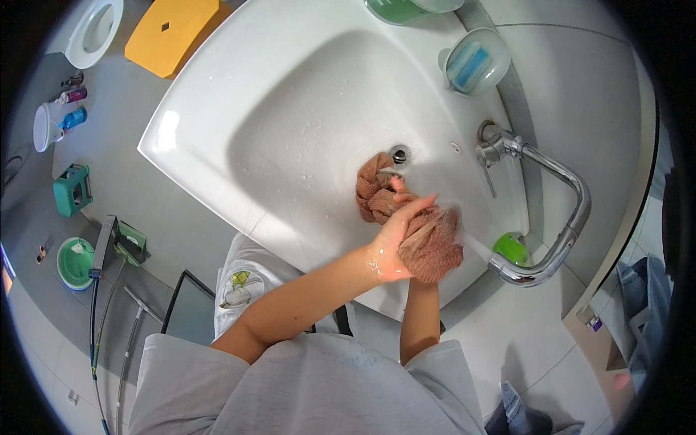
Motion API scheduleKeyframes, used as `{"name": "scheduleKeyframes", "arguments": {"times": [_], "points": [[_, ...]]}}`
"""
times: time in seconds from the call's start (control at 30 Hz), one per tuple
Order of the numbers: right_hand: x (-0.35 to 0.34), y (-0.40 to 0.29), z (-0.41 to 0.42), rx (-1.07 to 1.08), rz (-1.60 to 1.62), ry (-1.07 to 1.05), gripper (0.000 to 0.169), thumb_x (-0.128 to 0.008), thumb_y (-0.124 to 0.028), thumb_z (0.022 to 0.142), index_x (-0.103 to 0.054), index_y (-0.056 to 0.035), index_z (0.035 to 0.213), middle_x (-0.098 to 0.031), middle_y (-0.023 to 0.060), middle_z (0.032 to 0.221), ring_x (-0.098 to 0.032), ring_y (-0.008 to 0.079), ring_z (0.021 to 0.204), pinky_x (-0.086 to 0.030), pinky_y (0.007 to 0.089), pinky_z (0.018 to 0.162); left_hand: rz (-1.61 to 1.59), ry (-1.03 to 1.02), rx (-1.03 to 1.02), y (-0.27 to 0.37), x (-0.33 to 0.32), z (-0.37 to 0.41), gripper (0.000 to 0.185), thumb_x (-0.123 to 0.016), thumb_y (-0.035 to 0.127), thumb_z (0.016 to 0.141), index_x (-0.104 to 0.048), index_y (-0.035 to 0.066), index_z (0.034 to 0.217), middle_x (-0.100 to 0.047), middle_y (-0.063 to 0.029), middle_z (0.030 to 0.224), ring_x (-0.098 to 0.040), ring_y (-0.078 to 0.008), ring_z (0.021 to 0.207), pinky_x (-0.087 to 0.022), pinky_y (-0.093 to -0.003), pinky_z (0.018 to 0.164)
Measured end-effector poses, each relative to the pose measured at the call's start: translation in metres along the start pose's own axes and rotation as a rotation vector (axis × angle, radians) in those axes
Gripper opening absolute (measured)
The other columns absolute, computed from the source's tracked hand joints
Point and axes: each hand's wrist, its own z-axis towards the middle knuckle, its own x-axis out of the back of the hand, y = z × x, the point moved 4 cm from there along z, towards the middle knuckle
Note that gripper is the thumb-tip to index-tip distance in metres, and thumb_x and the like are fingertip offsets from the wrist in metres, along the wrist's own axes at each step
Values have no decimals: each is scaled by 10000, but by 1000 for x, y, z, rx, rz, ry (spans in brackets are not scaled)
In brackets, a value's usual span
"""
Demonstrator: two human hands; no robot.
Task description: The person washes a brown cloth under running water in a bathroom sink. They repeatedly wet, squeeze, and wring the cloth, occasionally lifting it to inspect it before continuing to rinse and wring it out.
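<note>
Over the basin of a white washbasin point(304, 130), my left hand point(394, 247) grips a wet brown terry cloth point(435, 247) from its left side. Most of my right hand is hidden beneath the cloth, and its forearm point(421, 318) comes up from below. A few fingertips point(399, 187) show past the cloth's upper folds. The twisted end of the cloth hangs down near the metal drain point(399, 155). From the chrome faucet spout point(497, 263), water runs onto the right side of the cloth. My left wrist is wet and shiny.
A faucet lever point(489, 176) stands behind the basin. On the rim are a green object point(511, 248), a clear cup with something blue point(473, 62) and a green-tinted container point(399, 8). To the left are a yellow stool point(174, 35), a green bucket point(76, 263) and long-handled cleaning tools point(106, 244).
</note>
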Motion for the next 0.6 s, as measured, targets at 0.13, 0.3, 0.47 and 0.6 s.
{"name": "scheduleKeyframes", "arguments": {"times": [0.13, 0.3, 0.47, 0.6], "points": [[6, 9, 13, 24, 31, 38, 767, -396, -600, 929, -255, -43, 1436, -381, 92, 1419, -373, 228, 1299, -266, 391, 1111, 263, 125, -214, 34, -3, -4, 409, -464, 475, 951, -578, 89, 1022, -616, -60, 1025, -599, -229, 969, -449, -427, 970], [23, 27, 4, -22, 21, 93, 689, -512, -478, 934, -310, -19, 1407, -488, 76, 1283, -489, 216, 1152, -360, 371, 1028, 427, 201, -435, 70, 6, -9, 419, -347, 474, 992, -528, 107, 1083, -573, -61, 1124, -551, -215, 1081, -426, -390, 989], [11, -22, -7, 98, -660, 215, 541, -643, -328, 899, -468, 13, 1280, -562, 83, 1158, -559, 190, 1021, -447, 329, 913, 620, 272, -538, 86, 21, -13, 384, -378, 445, 987, -525, 122, 1134, -526, -92, 1180, -500, -212, 1142, -398, -378, 995], [19, -55, -37, 340, -715, 249, 559, -737, -289, 817, -509, 35, 1211, -572, 105, 1149, -558, 207, 1056, -439, 337, 942, 1086, 702, -746, 92, 31, -21, 605, -416, 499, 950, -299, 170, 1444, -232, -189, 1446, -267, -304, 1350, -285, -425, 1086]]}}
